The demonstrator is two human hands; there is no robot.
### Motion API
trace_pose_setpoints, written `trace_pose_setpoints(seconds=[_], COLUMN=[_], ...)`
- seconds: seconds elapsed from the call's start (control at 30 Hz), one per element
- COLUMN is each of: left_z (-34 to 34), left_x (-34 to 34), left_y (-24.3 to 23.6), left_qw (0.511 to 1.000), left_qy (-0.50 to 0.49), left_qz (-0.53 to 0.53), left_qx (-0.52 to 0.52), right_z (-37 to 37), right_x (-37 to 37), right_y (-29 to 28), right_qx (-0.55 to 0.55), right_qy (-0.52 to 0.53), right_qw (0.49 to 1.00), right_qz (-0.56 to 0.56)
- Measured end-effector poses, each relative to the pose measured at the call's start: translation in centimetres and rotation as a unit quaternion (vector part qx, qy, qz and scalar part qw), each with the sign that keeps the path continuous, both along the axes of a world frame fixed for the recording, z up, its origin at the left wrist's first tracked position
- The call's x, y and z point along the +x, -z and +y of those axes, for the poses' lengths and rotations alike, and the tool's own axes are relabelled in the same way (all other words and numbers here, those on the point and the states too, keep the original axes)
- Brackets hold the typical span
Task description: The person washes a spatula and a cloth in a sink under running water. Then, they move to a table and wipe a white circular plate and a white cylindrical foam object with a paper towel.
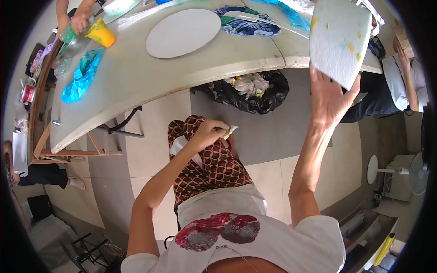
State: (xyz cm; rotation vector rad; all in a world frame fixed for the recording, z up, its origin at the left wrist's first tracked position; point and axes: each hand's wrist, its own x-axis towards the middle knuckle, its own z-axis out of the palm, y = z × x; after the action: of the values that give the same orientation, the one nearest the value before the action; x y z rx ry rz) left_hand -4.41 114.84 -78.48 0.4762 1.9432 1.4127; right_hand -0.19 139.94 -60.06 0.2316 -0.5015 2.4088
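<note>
My right hand (331,101) is raised at the right, over the table's edge. It grips the lower end of a white board (340,41), with the fingers hidden behind and the thumb along the side. Yellow and green smears mark the board's face. In front of my lap, my left hand (210,135) is closed in a pinch on a small crumpled, green-stained tissue (231,131). A large white oval board (183,33) lies flat on the table. Beyond it is a bunched blue patterned cloth (246,28), with a white spatula (242,17) resting across it.
A pale table (132,86) curves across in front of me. Below its edge, a black bag (266,102) holds crumpled waste. At the left are a blue plastic bag (83,75), a yellow cup (101,32) and another person's hands (81,19). A person sits at the right, near a fan (416,173).
</note>
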Motion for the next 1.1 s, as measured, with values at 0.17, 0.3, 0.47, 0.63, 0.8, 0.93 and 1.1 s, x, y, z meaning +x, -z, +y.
trace_pose_setpoints(seconds=[0.17,0.3,0.47,0.63,0.8,0.93,1.1], left_z=[5.2,10.2,1.2,-10.5,-18.8,-21.7,-22.0], left_x=[-8.1,-10.9,-10.5,-4.8,0.5,2.7,5.2], left_y=[9.4,5.7,4.3,1.3,3.0,5.1,2.3], left_qw=[0.992,0.995,0.945,0.936,0.905,0.881,0.928], left_qy=[0.025,-0.081,0.053,0.147,0.014,-0.003,-0.065], left_qz=[0.100,-0.033,0.321,0.282,0.340,0.345,0.317], left_qx=[0.067,0.054,-0.039,-0.153,-0.257,-0.324,-0.186], right_z=[1.4,1.5,-0.7,-4.9,-13.0,-19.5,-24.2], right_x=[0.7,0.2,-1.2,-2.6,-5.1,-5.9,-6.3], right_y=[3.0,4.2,5.1,3.1,0.8,-1.5,-3.7], right_qx=[-0.023,0.059,0.044,0.132,0.267,0.261,0.233], right_qy=[-0.011,0.076,-0.010,-0.058,-0.137,-0.231,-0.322], right_qw=[0.997,0.982,0.992,0.985,0.950,0.932,0.913], right_qz=[-0.066,-0.160,-0.115,-0.098,-0.089,-0.101,-0.091])
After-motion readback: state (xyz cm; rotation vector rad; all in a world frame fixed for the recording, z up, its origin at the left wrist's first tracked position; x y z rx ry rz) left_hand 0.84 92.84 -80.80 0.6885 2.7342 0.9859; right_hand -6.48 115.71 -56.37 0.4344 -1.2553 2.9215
